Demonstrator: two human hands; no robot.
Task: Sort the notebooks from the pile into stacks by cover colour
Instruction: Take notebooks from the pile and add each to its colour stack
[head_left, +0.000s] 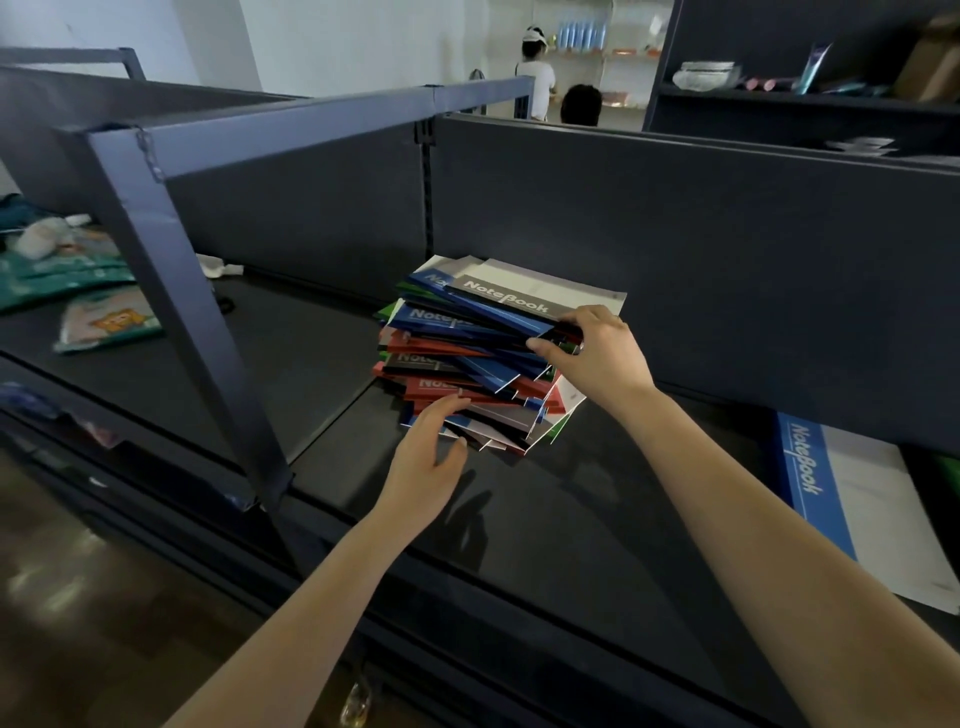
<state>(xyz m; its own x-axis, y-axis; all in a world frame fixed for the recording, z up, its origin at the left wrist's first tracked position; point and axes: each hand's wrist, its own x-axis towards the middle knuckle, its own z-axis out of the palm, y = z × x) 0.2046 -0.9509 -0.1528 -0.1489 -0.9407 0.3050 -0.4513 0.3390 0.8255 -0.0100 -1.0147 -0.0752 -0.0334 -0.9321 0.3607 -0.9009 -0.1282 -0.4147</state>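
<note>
Dark metal shelf (571, 519) in a shop-type room. Two persons (537, 73) far in bkgd, not involved. Misc. packets (104, 322) lie on the adjoining bay to the left; not task items.

Item 1, pile (457, 374): sits mid-shelf, near the back panel. Tall and skewed, w/ covers fanned at all angles. Cols visible: blue, red, green, black/grey. Unsorted.

Item 2, sorted stock: one blue notebook (810, 478) lies flat on the shelf, well apart to the right of the pile and partly cut by the frame edge. Whether others lie under it: cannot tell.

Item 3, hands: right hand (592, 358) pinches the upper copies (498, 312) at the pile's right edge, thumb beneath, fingers curled over the top. Left hand (431, 457) is wide, fingers near straight, tips touching the pile's lower left edge and holding nothing. Judged to be steadying.

Assessment: early stage. One colour stack (blue) apparently begun. No red, green or black/grey stacks seen anywhere on the shelf. Nearly all of the pile remains to be sorted. Step in hand, est.: taking top copies off for placing. Risk noted: pile is skewed, so lower copies may slide if the lift drags them.
</note>
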